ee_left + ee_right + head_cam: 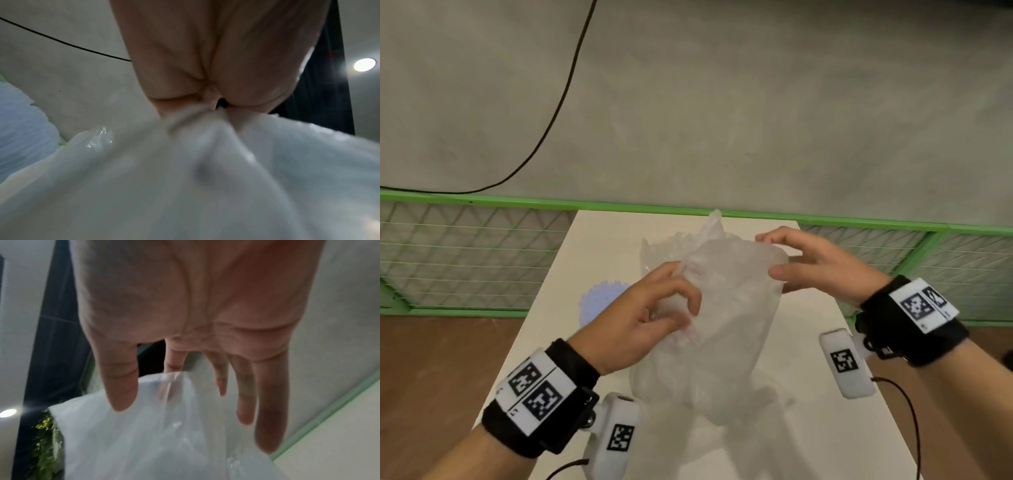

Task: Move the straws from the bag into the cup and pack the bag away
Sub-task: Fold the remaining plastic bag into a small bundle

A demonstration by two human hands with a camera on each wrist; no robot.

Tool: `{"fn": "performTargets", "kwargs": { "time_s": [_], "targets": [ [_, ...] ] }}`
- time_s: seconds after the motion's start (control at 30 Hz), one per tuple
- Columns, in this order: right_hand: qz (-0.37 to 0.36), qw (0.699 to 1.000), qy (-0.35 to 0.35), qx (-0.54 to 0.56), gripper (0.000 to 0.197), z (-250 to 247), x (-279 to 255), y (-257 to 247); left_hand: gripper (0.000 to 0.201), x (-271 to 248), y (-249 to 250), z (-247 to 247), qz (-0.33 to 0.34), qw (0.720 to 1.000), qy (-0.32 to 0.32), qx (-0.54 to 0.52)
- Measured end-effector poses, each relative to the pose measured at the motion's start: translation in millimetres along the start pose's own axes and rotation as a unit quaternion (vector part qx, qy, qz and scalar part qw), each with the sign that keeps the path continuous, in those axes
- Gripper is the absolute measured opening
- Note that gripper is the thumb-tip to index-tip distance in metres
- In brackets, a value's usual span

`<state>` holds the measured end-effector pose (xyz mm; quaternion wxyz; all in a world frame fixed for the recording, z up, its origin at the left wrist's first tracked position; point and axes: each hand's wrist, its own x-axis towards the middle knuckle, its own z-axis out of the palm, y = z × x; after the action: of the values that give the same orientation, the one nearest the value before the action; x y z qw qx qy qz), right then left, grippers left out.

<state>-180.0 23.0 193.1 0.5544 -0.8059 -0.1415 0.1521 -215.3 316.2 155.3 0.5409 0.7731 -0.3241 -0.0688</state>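
Note:
A crumpled, translucent white plastic bag (732,325) is held up over the white table (825,428). My left hand (681,294) grips its left side, fingers curled into the bunched film (205,146). At the bag's upper right edge, my right hand (768,255) pinches the film (123,434) between thumb (121,386) and forefinger, the other fingers held straight. A pale bluish-white object (602,298) sits on the table behind my left hand, and I cannot tell what it is. No straws show in any view.
A green rail with wire mesh (482,200) runs along the table's far edge. A black cable (558,102) lies on the grey floor beyond it. Brown floor lies on both sides of the table.

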Motion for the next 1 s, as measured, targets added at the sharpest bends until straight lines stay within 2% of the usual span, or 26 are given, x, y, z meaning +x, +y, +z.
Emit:
{"fn": "performTargets", "kwargs": {
  "time_s": [0.07,0.17,0.27,0.33,0.4,0.43,0.47,0.53,0.57,0.6,0.7,0.8,0.9,1.0],
  "targets": [
    [0.009,1.000,0.010,0.027,0.021,-1,5,1,0.035,-1,-1,-3,-0.002,1.000,-0.012,-0.011],
    [-0.006,0.996,0.086,0.020,0.038,-9,14,2,0.043,-4,-7,-7,-0.044,0.999,0.017,0.006],
    [-0.056,0.975,0.149,0.156,0.048,-4,18,2,0.051,-7,-3,-4,-0.051,0.996,0.048,-0.051],
    [-0.048,0.952,0.134,0.272,0.070,7,14,10,0.053,-6,-2,0,-0.052,0.989,0.088,-0.106],
    [0.011,0.951,0.060,0.304,0.087,26,6,24,0.057,-5,-1,4,-0.050,0.978,0.119,-0.163],
    [0.037,0.953,0.028,0.301,0.084,36,2,31,0.062,-5,-1,5,-0.043,0.974,0.131,-0.182],
    [0.052,0.954,0.013,0.295,0.072,45,-2,35,0.070,-5,-3,7,-0.038,0.969,0.142,-0.200],
    [0.044,0.956,0.040,0.286,0.036,57,-6,37,0.089,-5,-6,9,-0.057,0.954,0.162,-0.246],
    [0.036,0.956,0.058,0.286,0.027,60,-8,36,0.094,-5,-8,9,-0.087,0.945,0.164,-0.271],
    [0.030,0.956,0.070,0.284,0.026,61,-10,35,0.095,-6,-10,8,-0.122,0.937,0.155,-0.287],
    [0.023,0.964,0.060,0.258,0.027,61,-14,34,0.069,-9,-13,5,-0.204,0.938,0.090,-0.266],
    [0.019,0.971,0.051,0.232,0.025,61,-18,35,0.046,-11,-12,3,-0.213,0.946,0.026,-0.242],
    [0.005,0.967,0.064,0.247,0.028,59,-19,35,0.036,-10,-10,2,-0.211,0.936,0.062,-0.274],
    [-0.010,0.954,0.075,0.289,0.037,57,-19,33,0.035,-7,-11,2,-0.203,0.929,0.089,-0.297]
  ]
}}
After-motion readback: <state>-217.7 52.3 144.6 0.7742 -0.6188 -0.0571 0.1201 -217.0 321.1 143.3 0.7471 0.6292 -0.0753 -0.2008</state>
